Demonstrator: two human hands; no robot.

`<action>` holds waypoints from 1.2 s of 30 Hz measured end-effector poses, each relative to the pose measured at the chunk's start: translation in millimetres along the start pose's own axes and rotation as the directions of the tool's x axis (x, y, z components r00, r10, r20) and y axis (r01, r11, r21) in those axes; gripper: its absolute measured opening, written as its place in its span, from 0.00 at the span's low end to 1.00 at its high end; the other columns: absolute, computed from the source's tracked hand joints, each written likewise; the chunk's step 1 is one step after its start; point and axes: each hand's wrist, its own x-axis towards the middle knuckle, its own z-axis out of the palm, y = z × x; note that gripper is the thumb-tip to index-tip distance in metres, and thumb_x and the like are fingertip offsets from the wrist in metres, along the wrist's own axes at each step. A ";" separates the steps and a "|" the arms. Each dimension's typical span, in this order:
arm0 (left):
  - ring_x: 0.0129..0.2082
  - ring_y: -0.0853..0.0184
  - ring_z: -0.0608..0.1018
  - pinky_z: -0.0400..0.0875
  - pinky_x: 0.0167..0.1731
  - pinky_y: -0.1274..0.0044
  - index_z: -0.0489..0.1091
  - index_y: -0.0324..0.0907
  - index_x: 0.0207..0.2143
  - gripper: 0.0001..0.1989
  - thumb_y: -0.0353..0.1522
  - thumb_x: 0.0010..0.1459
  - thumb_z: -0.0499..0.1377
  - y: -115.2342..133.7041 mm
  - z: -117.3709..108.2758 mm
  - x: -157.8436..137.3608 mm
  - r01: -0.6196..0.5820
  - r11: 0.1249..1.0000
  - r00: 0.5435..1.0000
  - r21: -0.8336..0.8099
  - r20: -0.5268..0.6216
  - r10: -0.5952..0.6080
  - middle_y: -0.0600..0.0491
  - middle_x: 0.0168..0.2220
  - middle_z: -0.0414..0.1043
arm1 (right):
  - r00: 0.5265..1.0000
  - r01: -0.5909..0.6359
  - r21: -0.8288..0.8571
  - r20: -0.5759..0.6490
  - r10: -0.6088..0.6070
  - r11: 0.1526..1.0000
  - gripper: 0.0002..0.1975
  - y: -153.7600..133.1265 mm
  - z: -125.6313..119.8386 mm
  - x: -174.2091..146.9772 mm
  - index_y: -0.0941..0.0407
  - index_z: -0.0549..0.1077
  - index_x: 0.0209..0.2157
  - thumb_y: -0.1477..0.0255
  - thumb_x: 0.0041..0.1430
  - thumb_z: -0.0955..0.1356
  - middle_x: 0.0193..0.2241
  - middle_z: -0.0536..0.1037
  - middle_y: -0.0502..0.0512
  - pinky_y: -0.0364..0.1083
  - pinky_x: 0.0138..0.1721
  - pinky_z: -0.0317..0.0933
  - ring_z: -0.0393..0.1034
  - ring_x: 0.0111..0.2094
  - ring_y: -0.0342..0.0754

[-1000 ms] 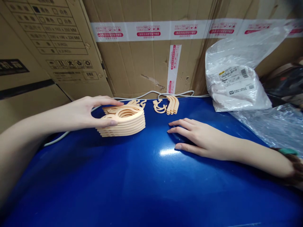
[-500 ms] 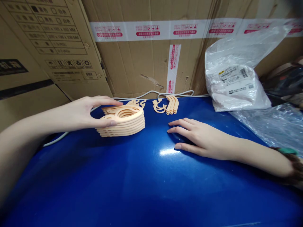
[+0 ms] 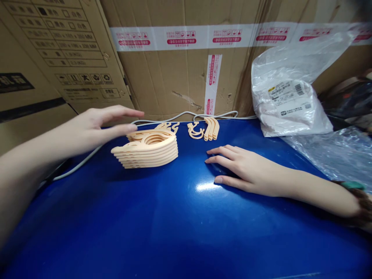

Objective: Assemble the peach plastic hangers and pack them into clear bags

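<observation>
A neat stack of cream plastic hanger pieces (image 3: 148,153) lies on the blue tabletop (image 3: 162,221), left of centre. Just above and behind its left end hovers my left hand (image 3: 107,122), thumb and fingers apart, with nothing in it. My right hand (image 3: 241,168) rests on the tabletop with its fingers stretched out, holding nothing. Beyond its fingertips lie a few cream curved hooks (image 3: 196,131) and, beside them, a row of cream curved tubular pieces (image 3: 212,129). More cream hooks (image 3: 168,126) show behind the stack, partly hidden by it.
Large cardboard boxes (image 3: 174,77) stand along the back and left. A white cable (image 3: 180,114) runs along the table's rear edge. At the back right a white plastic bag (image 3: 287,100) with a label stands near crumpled clear plastic (image 3: 343,151).
My left hand has let go of the hanger stack and moved up and slightly left, its fingers spreading. The stack and my right hand stay where they were.
</observation>
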 end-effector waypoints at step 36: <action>0.47 0.60 0.73 0.64 0.53 0.69 0.71 0.38 0.51 0.22 0.40 0.65 0.45 30.7 15.4 -12.1 -0.162 0.978 0.932 0.134 -0.304 0.196 0.51 0.47 0.72 | 1.000 -0.003 -0.015 0.024 0.004 1.000 0.24 1.0 0.0 -0.6 0.57 0.69 0.56 0.56 0.68 0.58 0.56 0.69 0.63 0.57 0.54 0.61 0.66 0.52 0.56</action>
